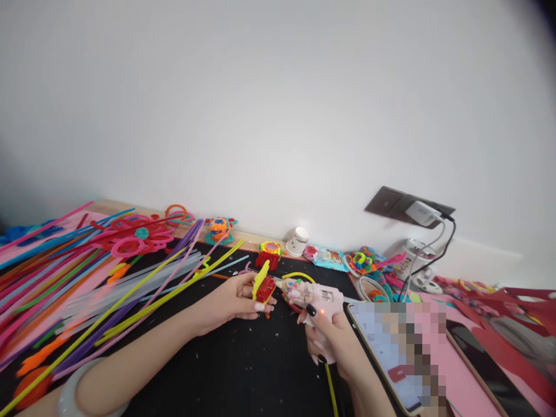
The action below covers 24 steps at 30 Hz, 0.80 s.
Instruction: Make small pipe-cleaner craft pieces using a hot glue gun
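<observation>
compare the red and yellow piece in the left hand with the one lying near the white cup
The held piece sits pinched in the left hand at the glue gun tip; the lying piece rests untouched farther back. The held piece shows a narrow yellow loop; the lying piece shows a round yellow ring. Both are red and yellow.

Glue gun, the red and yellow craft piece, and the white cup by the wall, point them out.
pink glue gun (325,296), head view, on the top of its body.
red and yellow craft piece (266,288), head view, on its red middle.
white cup (297,241), head view, on its side wall.
</observation>
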{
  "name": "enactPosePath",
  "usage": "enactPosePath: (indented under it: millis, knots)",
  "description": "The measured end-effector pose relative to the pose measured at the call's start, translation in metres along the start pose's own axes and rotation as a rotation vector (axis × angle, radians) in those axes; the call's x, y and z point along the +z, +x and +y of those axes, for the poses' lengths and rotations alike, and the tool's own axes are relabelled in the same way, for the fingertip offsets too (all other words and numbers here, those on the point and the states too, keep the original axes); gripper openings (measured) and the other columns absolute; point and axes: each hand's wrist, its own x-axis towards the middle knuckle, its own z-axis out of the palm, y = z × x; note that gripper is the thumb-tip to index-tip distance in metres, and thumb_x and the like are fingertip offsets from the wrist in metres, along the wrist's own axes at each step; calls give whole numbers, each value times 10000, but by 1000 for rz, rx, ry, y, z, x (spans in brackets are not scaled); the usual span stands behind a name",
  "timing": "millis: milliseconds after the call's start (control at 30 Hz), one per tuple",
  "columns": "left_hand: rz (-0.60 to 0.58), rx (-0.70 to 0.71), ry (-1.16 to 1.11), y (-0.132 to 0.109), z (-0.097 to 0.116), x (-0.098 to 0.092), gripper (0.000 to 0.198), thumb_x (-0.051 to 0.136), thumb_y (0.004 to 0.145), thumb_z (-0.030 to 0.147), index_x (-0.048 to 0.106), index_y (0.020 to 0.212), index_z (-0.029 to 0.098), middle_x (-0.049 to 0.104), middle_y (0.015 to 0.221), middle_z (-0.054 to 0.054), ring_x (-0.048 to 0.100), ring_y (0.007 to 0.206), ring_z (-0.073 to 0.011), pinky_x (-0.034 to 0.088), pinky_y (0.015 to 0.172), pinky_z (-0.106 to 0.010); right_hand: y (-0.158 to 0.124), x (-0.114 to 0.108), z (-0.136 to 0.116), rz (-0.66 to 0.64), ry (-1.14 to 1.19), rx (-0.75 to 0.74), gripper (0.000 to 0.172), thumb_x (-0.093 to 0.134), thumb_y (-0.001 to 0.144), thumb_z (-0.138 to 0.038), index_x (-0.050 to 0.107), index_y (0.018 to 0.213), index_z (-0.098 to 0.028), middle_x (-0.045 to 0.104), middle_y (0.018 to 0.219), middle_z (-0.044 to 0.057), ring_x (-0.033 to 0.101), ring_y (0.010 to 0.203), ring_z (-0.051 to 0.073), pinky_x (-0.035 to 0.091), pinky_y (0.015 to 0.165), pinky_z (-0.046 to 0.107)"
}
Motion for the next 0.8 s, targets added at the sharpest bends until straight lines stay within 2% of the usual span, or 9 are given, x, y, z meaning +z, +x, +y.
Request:
enactPosePath:
  millis: [167, 367, 467, 600, 667, 800]
  knots:
    - [-20, -10, -20, -1, 2, 2, 489, 760, 695, 219, 535, 1128, 187, 698, 1104, -87, 661, 1018, -209, 503, 671, -192, 1, -1, -6, -49, 115, 42, 391, 615, 788, -537, 542, 803, -154, 403, 435, -105, 301, 303, 32, 350, 316, 180]
    - [-33, 2, -24, 0, -1, 0, 475, 759, 696, 219, 546, 1120, 193, 707, 1075, -80, 666, 999, -211, 512, 663, -200, 2, 1, -2, -35, 15, 48, 382, 632, 760, -535, 547, 814, -167, 401, 464, -102, 300, 333, 41, 334, 334, 184]
    - [-38, 2, -30, 0, -2, -1, 503, 764, 692, 237, 542, 1142, 202, 706, 1078, -76, 668, 989, -206, 513, 663, -198, 3, 0, -1, -10, -193, -29, 260, 605, 799, -431, 561, 864, -183, 376, 459, -104, 299, 360, 67, 306, 363, 201]
    - [-54, -8, -19, 0, -2, -2, 519, 773, 684, 254, 548, 1149, 205, 703, 1089, -79, 658, 1017, -215, 512, 670, -195, 1, -2, -10, 18, -590, -249, 86, 600, 795, -264, 626, 807, -183, 504, 570, -33, 454, 527, 135, 389, 510, 253]
    - [-66, -17, -9, 0, -2, -3, 507, 769, 690, 250, 555, 1147, 204, 702, 1091, -81, 658, 1020, -215, 511, 662, -187, 0, -3, -16, 19, -698, -304, 76, 598, 798, -242, 625, 761, -182, 545, 646, -11, 492, 605, 156, 395, 556, 260]
    - [-104, -32, 13, 0, -3, -6, 479, 761, 699, 232, 574, 1139, 211, 703, 1083, -71, 674, 978, -192, 501, 634, -151, 1, -6, -24, -31, -894, -345, 129, 562, 844, -227, 619, 737, -183, 576, 675, -2, 510, 612, 158, 365, 550, 259]
